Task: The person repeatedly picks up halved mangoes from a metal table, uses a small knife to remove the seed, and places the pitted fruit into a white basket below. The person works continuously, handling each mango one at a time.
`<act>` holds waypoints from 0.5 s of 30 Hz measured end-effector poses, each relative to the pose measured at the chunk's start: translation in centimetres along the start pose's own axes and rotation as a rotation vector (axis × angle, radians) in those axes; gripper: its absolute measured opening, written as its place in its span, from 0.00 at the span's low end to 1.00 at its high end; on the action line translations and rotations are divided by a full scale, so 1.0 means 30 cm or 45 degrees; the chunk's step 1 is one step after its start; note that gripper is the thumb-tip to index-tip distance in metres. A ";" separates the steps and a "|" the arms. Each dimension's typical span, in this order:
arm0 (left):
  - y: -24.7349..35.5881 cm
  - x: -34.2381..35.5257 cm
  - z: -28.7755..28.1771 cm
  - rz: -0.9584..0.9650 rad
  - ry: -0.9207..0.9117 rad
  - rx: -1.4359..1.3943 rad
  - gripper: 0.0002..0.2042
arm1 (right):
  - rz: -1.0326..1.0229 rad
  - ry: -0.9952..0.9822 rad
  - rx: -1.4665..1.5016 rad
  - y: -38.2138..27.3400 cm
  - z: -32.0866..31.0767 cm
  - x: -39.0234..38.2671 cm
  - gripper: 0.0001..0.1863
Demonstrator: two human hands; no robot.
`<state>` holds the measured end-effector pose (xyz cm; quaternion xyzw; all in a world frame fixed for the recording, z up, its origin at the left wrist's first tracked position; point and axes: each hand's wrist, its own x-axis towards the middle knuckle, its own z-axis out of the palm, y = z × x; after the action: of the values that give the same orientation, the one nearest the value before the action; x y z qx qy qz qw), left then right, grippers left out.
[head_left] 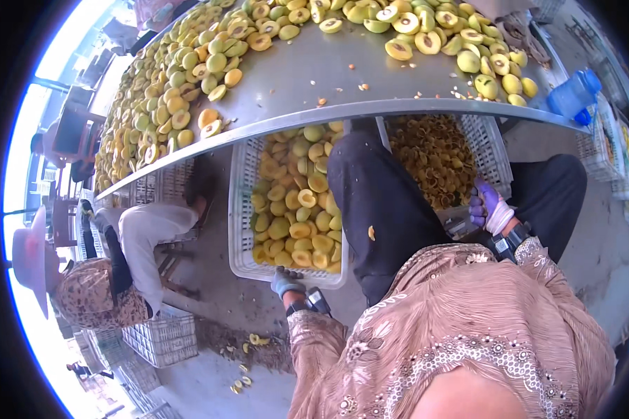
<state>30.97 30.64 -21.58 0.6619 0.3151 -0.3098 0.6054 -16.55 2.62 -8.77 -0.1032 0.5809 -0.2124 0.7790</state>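
Observation:
My left hand (286, 281), in a grey glove, grips the near rim of a white crate (235, 230) full of halved yellow-green fruit (300, 230), between my left leg and a co-worker. My right hand (488, 206), in a purple glove with a white wrap, is curled beside my right thigh, near a second crate (493, 150) of brown pits or scraps (426, 160); what its fingers hold, if anything, is hidden. My dark-trousered knee (353, 164) stands between the two crates.
A steel table (314, 77) crosses ahead, bearing heaps of halved fruit (168, 98) and a blue plastic jug (569, 94). A co-worker in a hat (94, 286) sits at left beside stacked crates (157, 339). More crates (601, 157) stand at right. Fruit pieces (255, 341) lie on the floor.

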 end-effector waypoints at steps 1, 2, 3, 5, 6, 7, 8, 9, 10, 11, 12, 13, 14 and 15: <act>-0.010 0.001 0.005 0.016 -0.002 -0.033 0.08 | -0.021 -0.030 -0.005 -0.001 0.006 0.007 0.18; -0.018 0.002 -0.003 -0.009 -0.031 -0.053 0.07 | -0.026 -0.058 -0.008 0.009 0.009 0.007 0.18; -0.020 0.009 -0.006 0.012 -0.011 -0.071 0.07 | -0.017 -0.055 -0.008 0.013 0.012 0.008 0.18; -0.022 0.024 -0.020 0.013 -0.034 -0.103 0.07 | -0.054 -0.131 -0.026 0.014 0.016 0.012 0.18; -0.022 0.030 -0.026 0.029 -0.049 -0.090 0.07 | -0.052 -0.151 -0.033 0.012 0.018 0.014 0.18; -0.023 0.034 -0.033 0.041 -0.079 -0.087 0.07 | -0.059 -0.135 -0.043 0.012 0.017 0.011 0.18; -0.023 0.035 -0.036 0.059 -0.098 -0.108 0.07 | -0.041 -0.137 -0.053 0.010 0.018 0.011 0.18; -0.029 0.031 -0.041 0.086 -0.097 -0.107 0.07 | -0.022 -0.159 -0.056 0.009 0.018 0.007 0.18; -0.036 0.024 -0.042 0.113 -0.098 -0.103 0.07 | -0.012 -0.161 -0.058 0.008 0.020 0.002 0.18; -0.046 0.012 -0.042 0.139 -0.107 -0.094 0.07 | 0.004 -0.186 -0.053 0.007 0.023 -0.003 0.17; -0.064 -0.005 -0.045 0.158 -0.128 -0.127 0.08 | 0.000 -0.174 -0.049 0.007 0.025 -0.010 0.17; -0.074 -0.023 -0.051 0.074 -0.174 -0.175 0.09 | 0.001 -0.185 -0.045 0.007 0.029 -0.017 0.17; -0.103 -0.046 -0.061 0.032 -0.163 -0.195 0.09 | -0.009 -0.164 -0.042 0.008 0.030 -0.025 0.17; -0.134 -0.071 -0.079 0.033 -0.160 -0.229 0.09 | -0.007 -0.162 -0.056 0.008 0.032 -0.032 0.17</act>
<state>26.55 33.20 -22.14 0.5882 0.2946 -0.3132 0.6849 -15.81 3.20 -7.74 -0.1351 0.5346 -0.1947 0.8112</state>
